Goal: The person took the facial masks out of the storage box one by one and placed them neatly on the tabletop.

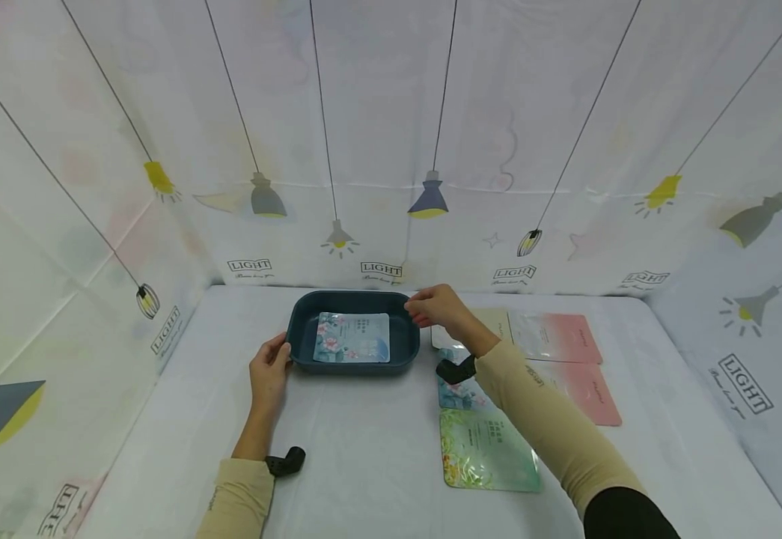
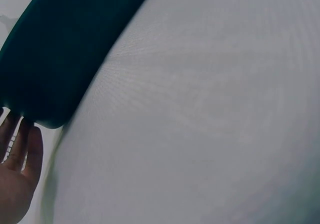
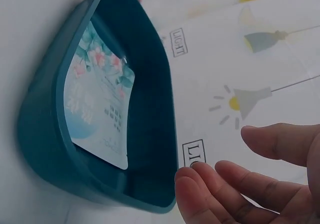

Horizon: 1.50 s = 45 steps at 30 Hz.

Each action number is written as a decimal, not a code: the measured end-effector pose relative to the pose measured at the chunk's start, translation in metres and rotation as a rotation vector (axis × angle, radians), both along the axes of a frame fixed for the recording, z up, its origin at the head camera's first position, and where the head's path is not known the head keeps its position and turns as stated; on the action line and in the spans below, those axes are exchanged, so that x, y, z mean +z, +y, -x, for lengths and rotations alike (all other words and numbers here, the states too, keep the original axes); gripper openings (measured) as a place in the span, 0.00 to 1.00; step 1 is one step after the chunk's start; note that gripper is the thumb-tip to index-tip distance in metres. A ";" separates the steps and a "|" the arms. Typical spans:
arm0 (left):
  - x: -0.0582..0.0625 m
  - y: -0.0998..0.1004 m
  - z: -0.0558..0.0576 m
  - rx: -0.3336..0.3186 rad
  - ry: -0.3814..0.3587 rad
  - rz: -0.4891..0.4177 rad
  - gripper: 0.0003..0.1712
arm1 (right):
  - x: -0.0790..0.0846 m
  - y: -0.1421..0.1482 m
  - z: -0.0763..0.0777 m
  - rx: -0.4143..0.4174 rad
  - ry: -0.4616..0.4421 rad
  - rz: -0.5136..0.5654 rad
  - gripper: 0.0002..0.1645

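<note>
A dark teal tray with raised walls sits toward the back of the table. Inside it lies a flat pale-blue sheet mask packet printed with pink flowers, also visible in the right wrist view. My left hand holds the tray's left end, fingers against the outer wall in the left wrist view and fingertips at the rim in the right wrist view. Over the tray's far right corner is my right hand, its fingers loosely bent and thumb apart. Nothing is between those fingers in the right wrist view.
Right of the tray lie more flat packets: a green one, a blue floral one, a cream one and two pink ones, the far one and the near one. My right forearm partly covers them. A lamp-printed cloth hangs behind.
</note>
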State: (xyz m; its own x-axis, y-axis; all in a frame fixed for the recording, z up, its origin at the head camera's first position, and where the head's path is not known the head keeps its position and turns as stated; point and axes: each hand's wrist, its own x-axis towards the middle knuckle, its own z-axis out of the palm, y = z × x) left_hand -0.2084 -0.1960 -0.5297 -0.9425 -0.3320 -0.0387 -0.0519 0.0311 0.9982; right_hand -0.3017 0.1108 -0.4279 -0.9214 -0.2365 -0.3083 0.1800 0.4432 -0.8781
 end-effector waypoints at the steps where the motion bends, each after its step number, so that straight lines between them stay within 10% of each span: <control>1: 0.002 0.001 -0.001 -0.002 -0.001 0.006 0.21 | -0.001 -0.003 0.001 0.003 0.001 0.000 0.20; 16: -0.027 -0.006 0.012 0.031 0.021 0.034 0.22 | -0.015 -0.041 0.009 0.052 -0.006 -0.114 0.19; 45: -0.029 -0.007 0.013 0.023 0.005 0.024 0.22 | -0.060 -0.084 0.006 0.235 0.042 -0.673 0.20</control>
